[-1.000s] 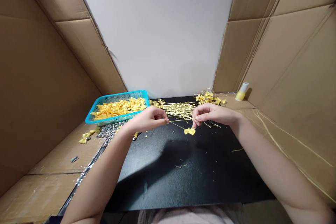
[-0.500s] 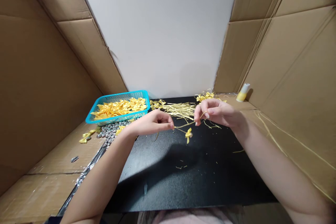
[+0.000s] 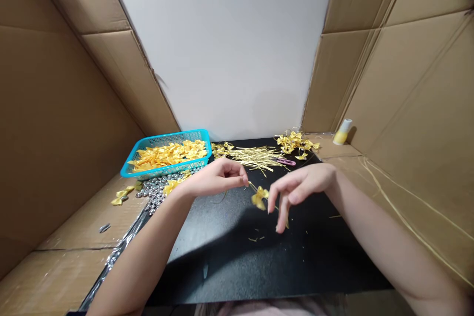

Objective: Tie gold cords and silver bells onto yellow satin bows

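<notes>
My left hand is closed in a pinch on a thin yellow cord above the black tabletop. From that cord hangs a small yellow ribbon bow, slightly blurred. My right hand is just right of the bow, fingers pointing down and apart. Part of the cord runs behind its fingertips; I see no grip on it. Beyond both hands lies a loose bundle of short gold cords. A pink snap tool with an oblong frame sits at its right end.
A turquoise basket of yellow bows stands at the back left, with silvery beads before it. Finished-looking corded bows are piled at the back right, near a yellow-and-white spool. Cardboard walls flank both sides.
My right hand has let go of the cord's end and dropped toward me, its fingers spreading. The bow has swung slightly left. My left hand keeps its pinch almost in place.
</notes>
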Demonstrator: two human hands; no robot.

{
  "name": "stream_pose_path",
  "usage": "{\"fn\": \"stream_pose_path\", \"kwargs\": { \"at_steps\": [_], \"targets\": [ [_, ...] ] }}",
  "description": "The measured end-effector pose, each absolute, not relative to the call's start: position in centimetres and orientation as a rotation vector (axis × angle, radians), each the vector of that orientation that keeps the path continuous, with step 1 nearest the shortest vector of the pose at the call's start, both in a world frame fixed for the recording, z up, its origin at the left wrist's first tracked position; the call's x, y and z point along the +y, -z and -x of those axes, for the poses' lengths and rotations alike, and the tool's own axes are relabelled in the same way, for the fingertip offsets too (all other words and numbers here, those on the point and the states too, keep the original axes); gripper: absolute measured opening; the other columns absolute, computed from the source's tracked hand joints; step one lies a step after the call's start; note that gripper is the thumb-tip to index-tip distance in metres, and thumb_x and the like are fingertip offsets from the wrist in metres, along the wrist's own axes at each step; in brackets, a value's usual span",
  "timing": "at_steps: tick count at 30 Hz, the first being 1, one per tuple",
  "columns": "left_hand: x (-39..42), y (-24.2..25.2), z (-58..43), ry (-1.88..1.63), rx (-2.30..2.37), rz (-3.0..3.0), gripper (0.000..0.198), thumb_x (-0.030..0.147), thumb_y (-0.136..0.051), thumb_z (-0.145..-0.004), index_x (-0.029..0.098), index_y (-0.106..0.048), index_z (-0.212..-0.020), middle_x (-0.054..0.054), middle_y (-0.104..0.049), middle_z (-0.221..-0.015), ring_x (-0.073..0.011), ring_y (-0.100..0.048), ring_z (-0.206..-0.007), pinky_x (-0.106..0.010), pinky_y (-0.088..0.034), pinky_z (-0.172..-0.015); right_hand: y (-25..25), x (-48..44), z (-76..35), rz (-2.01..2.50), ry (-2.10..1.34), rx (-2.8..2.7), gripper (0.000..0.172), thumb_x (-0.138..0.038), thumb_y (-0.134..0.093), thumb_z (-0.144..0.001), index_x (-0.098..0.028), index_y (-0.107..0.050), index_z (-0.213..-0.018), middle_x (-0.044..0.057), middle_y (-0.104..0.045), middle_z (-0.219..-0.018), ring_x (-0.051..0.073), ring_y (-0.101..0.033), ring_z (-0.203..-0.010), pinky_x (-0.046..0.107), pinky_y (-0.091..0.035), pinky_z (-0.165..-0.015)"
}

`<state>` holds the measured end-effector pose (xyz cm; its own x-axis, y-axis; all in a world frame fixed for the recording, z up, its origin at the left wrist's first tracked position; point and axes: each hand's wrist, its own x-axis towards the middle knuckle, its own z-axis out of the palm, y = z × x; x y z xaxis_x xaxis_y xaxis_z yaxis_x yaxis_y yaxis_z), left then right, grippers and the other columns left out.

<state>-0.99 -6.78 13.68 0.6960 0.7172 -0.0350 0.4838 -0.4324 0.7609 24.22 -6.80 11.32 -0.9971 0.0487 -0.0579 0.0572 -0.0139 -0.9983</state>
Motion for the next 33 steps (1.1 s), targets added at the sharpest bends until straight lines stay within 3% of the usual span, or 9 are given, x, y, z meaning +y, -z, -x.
{"fn": "stream_pose_path", "kwargs": {
  "at_steps": [2,4,9,11,13,14,16,24,33],
  "targets": [
    [-6.7,-13.7,1.1,-0.399,0.985,-2.162,0.024,0.034,-0.056,-0.084,0.014,-0.061,-0.072,0.007,-0.037,-0.053,-0.0075,-0.032,-0.049,-0.02,-0.024,-0.046,-12.8,-9.1,-23.8,-0.233,1.879,2.473,0.037,-0.034,-0.056,-0.094,-0.01,-0.06,-0.122,0.019,-0.067,-0.123,0.025,-0.061,-0.12,0.037,-0.047,-0.1],
    [-6.6,-13.6,1.1,-0.433,1.066,-2.214,0.024,0.033,-0.055,-0.085,0.014,-0.062,-0.072,0.008,-0.033,-0.051,-0.0076,-0.029,-0.048,-0.02,-0.022,-0.045,-14.2,-11.8,-23.4,-0.333,1.587,2.709,0.035,-0.023,-0.063,-0.089,-0.014,-0.064,-0.122,0.014,-0.068,-0.123,0.023,-0.063,-0.117,0.029,-0.049,-0.097],
    [-6.5,-13.5,1.3,-0.499,1.149,-2.327,0.025,0.032,-0.055,-0.086,0.013,-0.064,-0.072,0.007,-0.035,-0.049,-0.0079,-0.031,-0.047,-0.02,-0.022,-0.046,-15.3,-14.0,-22.9,-0.397,1.57,2.757,0.034,-0.016,-0.062,-0.088,-0.015,-0.066,-0.122,0.01,-0.075,-0.106,0.018,-0.072,-0.095,0.023,-0.055,-0.082],
    [-6.5,-13.5,1.3,-0.513,1.131,-2.345,0.025,0.032,-0.055,-0.086,0.013,-0.064,-0.072,0.008,-0.035,-0.049,-0.0079,-0.03,-0.047,-0.02,-0.022,-0.046,-14.1,-11.9,-22.5,-0.786,1.532,2.957,0.027,-0.017,-0.058,-0.09,-0.016,-0.068,-0.115,0.007,-0.076,-0.098,0.016,-0.072,-0.084,0.026,-0.055,-0.077],
    [-6.5,-13.4,1.4,-0.524,1.117,-2.348,0.025,0.033,-0.054,-0.087,0.014,-0.064,-0.073,0.008,-0.033,-0.05,-0.0081,-0.03,-0.047,-0.02,-0.022,-0.046,-12.2,-9.0,-21.7,-1.382,1.286,3.285,0.019,-0.016,-0.058,-0.087,-0.016,-0.073,-0.099,0.007,-0.075,-0.096,0.019,-0.069,-0.091,0.034,-0.051,-0.088],
    [-6.5,-13.4,1.4,-0.525,1.11,-2.347,0.025,0.033,-0.054,-0.087,0.014,-0.064,-0.074,0.008,-0.033,-0.05,-0.0082,-0.03,-0.048,-0.02,-0.022,-0.046,-11.2,-7.6,-21.2,-1.567,1.278,3.343,0.019,-0.015,-0.056,-0.086,-0.016,-0.073,-0.097,0.009,-0.074,-0.099,0.02,-0.068,-0.096,0.038,-0.049,-0.092],
    [-6.5,-13.3,1.4,-0.524,1.09,-2.35,0.026,0.034,-0.053,-0.088,0.014,-0.063,-0.075,0.008,-0.033,-0.051,-0.0084,-0.031,-0.048,-0.02,-0.022,-0.046,-9.5,-5.6,-20.4,-1.497,1.346,3.341,0.021,-0.015,-0.06,-0.082,-0.016,-0.072,-0.099,0.009,-0.073,-0.106,0.021,-0.066,-0.102,0.039,-0.047,-0.095],
    [-6.6,-13.4,1.1,-0.479,1.057,-2.383,0.023,0.027,-0.052,-0.088,0.015,-0.069,-0.077,0.008,-0.029,-0.051,-0.0087,-0.027,-0.048,-0.021,-0.021,-0.046,-7.5,-4.7,-19.9,-1.071,1.697,3.158,0.02,-0.03,-0.06,-0.082,-0.015,-0.073,-0.087,0.004,-0.073,-0.083,0.018,-0.065,-0.078,0.031,-0.051,-0.075],
    [-6.5,-13.2,1.0,-0.481,1.055,-2.399,0.021,0.028,-0.054,-0.087,0.015,-0.064,-0.074,0.008,-0.033,-0.05,-0.0082,-0.03,-0.047,-0.02,-0.022,-0.046,-6.3,-4.7,-18.8,-1.174,1.789,3.127,0.025,-0.039,-0.069,-0.078,-0.014,-0.07,-0.076,0.003,-0.069,-0.073,0.016,-0.062,-0.071,0.029,-0.048,-0.073]
  ]
}}
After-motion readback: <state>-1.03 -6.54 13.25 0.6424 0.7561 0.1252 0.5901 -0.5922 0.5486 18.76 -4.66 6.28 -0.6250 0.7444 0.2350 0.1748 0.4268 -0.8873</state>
